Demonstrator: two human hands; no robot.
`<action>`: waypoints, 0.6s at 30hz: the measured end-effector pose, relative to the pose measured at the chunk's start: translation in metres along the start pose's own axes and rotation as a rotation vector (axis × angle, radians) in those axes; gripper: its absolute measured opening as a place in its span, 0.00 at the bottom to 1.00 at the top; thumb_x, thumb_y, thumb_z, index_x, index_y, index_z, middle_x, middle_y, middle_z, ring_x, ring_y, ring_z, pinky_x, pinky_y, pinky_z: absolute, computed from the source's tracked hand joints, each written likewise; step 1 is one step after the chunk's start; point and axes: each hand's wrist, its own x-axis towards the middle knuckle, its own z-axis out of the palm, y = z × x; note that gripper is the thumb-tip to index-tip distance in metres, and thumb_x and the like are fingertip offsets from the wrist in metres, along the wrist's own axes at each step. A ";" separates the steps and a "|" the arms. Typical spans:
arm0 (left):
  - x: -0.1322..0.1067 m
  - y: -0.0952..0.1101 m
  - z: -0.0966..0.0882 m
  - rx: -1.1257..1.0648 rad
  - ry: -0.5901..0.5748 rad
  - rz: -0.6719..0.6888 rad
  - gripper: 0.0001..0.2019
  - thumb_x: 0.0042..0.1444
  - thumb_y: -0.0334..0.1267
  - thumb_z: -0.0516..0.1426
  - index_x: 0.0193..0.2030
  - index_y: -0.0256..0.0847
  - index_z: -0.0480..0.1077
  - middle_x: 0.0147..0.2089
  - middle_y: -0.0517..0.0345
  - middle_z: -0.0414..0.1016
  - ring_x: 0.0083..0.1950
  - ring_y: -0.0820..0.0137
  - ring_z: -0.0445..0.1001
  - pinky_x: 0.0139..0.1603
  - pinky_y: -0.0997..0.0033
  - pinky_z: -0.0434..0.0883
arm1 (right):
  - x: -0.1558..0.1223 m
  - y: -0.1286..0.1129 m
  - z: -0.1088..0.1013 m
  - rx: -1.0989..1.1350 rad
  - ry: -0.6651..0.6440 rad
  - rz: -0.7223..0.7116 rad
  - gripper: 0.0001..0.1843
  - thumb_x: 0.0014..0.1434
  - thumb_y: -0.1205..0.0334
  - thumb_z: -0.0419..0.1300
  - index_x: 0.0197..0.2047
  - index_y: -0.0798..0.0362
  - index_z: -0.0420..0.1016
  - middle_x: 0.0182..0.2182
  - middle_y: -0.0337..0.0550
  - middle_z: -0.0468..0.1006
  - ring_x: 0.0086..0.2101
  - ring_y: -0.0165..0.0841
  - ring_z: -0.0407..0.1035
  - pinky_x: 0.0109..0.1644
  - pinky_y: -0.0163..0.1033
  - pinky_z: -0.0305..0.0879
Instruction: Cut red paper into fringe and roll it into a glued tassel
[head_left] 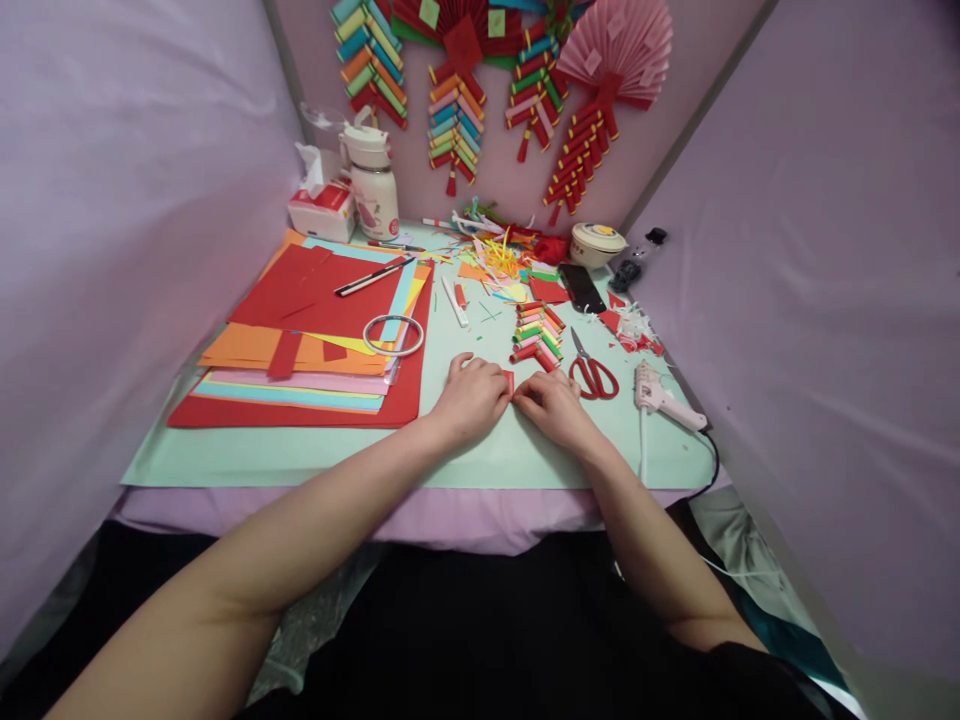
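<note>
Between my two hands, at the middle of the table, is a small piece of red paper point(511, 380). My left hand point(472, 400) rests low over the table with its fingers bent and their tips on the paper's left side. From the other side my right hand point(551, 402) pinches the paper's right edge; my fingers partly hide it. Just beyond the hands lies a string of rolled paper firecrackers point(538, 335) in red, green, yellow and pink. Red-handled scissors point(592, 375) lie to the right of my right hand.
Left, coloured paper sheets point(315, 285) carry a tape ring point(393, 336) and a pen point(375, 277). A white cutter point(454, 302), phone point(582, 289) and paper scraps point(502, 258) lie farther back. A glue gun point(669, 400) lies right; a bottle point(373, 185) and tissue pack point(322, 212) stand behind.
</note>
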 end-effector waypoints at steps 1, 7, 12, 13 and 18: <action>0.000 0.000 0.000 0.002 0.004 -0.005 0.10 0.58 0.35 0.51 0.30 0.40 0.72 0.34 0.53 0.75 0.43 0.62 0.69 0.58 0.50 0.54 | 0.001 0.001 -0.001 0.014 -0.009 -0.007 0.08 0.59 0.57 0.57 0.30 0.49 0.74 0.32 0.41 0.75 0.41 0.40 0.64 0.43 0.45 0.51; 0.001 0.002 0.002 -0.005 0.026 -0.047 0.09 0.57 0.35 0.53 0.28 0.40 0.71 0.34 0.53 0.75 0.44 0.61 0.68 0.57 0.49 0.54 | 0.008 0.001 -0.004 0.028 -0.063 -0.001 0.08 0.58 0.58 0.57 0.30 0.49 0.75 0.33 0.42 0.75 0.41 0.42 0.64 0.40 0.45 0.52; 0.001 0.003 0.002 -0.010 0.045 -0.062 0.08 0.57 0.35 0.53 0.30 0.40 0.71 0.35 0.53 0.75 0.45 0.60 0.67 0.55 0.50 0.55 | 0.011 -0.002 -0.006 0.035 -0.087 0.022 0.08 0.58 0.59 0.57 0.30 0.49 0.75 0.33 0.42 0.76 0.41 0.40 0.64 0.41 0.44 0.53; 0.001 0.003 0.002 -0.010 0.043 -0.065 0.08 0.58 0.35 0.53 0.30 0.40 0.71 0.35 0.53 0.75 0.45 0.60 0.67 0.54 0.50 0.55 | 0.011 -0.002 -0.006 0.040 -0.086 0.030 0.08 0.58 0.59 0.58 0.30 0.49 0.75 0.33 0.42 0.76 0.41 0.40 0.65 0.41 0.44 0.54; 0.002 0.002 0.005 -0.009 0.029 -0.081 0.08 0.57 0.34 0.53 0.28 0.39 0.71 0.35 0.53 0.75 0.45 0.61 0.67 0.53 0.52 0.55 | 0.010 -0.002 -0.011 0.109 -0.044 0.086 0.06 0.57 0.59 0.59 0.30 0.49 0.77 0.32 0.41 0.77 0.39 0.38 0.66 0.42 0.43 0.55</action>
